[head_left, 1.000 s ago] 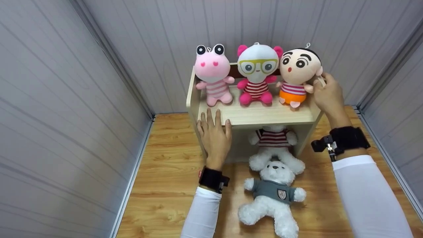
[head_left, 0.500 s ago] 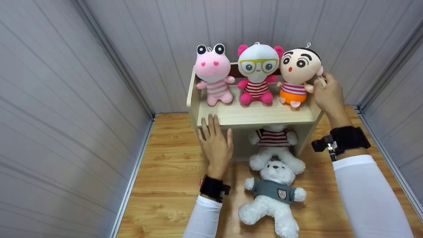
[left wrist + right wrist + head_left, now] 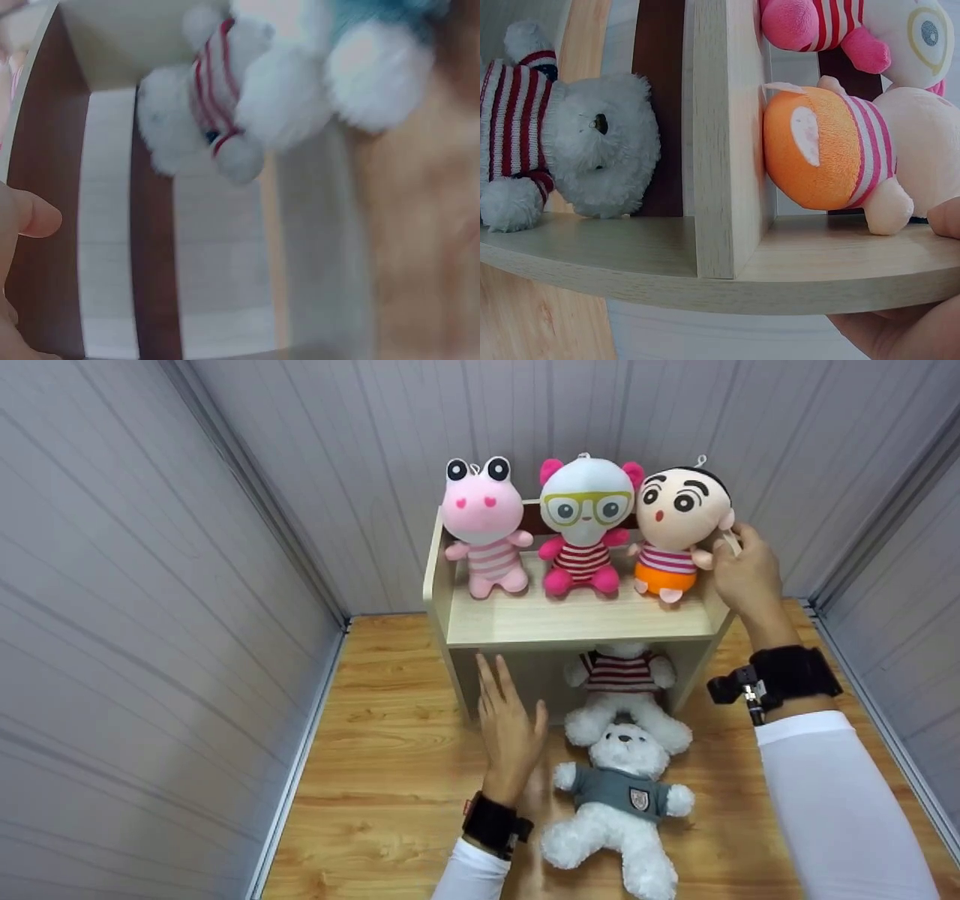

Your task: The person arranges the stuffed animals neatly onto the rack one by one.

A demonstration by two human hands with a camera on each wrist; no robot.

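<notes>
Two-level shelf (image 3: 577, 621): layout

Upper level: left doll (image 3: 484, 521), middle doll (image 3: 586, 532) and right doll (image 3: 677, 529) line up before the wall (image 3: 330, 427). Lower level: inner bear (image 3: 621, 676) is right of centre, feet out front. Floor (image 3: 382, 720): outer bear (image 3: 621, 795) lies with its head between those feet. Right hand (image 3: 748, 574) holds the shelf's right side, beside the right doll. Left hand (image 3: 511, 729) is before the lower level, left of both bears.

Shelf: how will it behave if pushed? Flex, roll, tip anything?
The shelf is probably stiff: flat boards meeting squarely. Rolling seems unlikely, since no wheels show. A shove at its side, where the right hand grips, might topple the three big-headed toys, which look top-heavy.
</notes>
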